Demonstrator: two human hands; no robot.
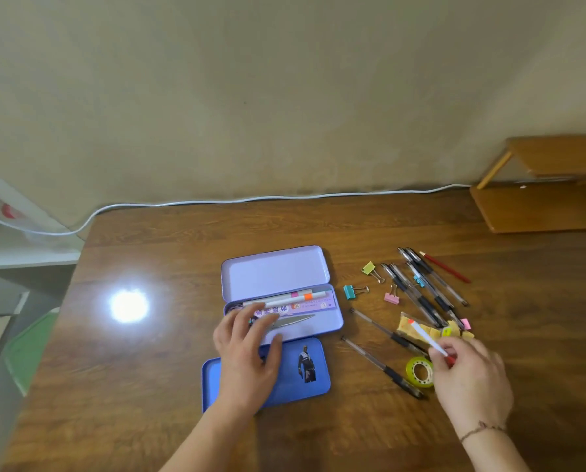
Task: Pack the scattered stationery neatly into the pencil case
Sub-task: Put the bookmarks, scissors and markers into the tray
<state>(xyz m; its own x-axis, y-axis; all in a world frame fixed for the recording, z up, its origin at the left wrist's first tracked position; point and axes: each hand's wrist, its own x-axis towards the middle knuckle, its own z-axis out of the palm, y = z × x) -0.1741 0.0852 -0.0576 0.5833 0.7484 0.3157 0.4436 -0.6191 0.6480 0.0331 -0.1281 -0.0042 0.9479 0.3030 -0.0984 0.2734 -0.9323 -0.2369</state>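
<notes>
A lilac tin pencil case [332,327] lies open mid-table, its lid [274,272] tipped back. Inside are two white markers [284,298], a pink ruler [313,306] and scissors [293,321]. My left hand [247,352] rests with relaxed fingers on the case's left end, over the scissor handles. My right hand [468,373] pinches a white marker with red ends [426,337] above the table. Scattered to the right lie several black pens [421,294], a red pencil [444,267], three binder clips [354,291], a green tape roll [417,371] and a yellow packet [410,327].
A blue tin lid with a figure sticker [301,369] lies just in front of the case, partly under my left hand. A white cable [250,199] runs along the table's back edge. A wooden shelf [543,199] stands at the far right. The table's left edge drops off.
</notes>
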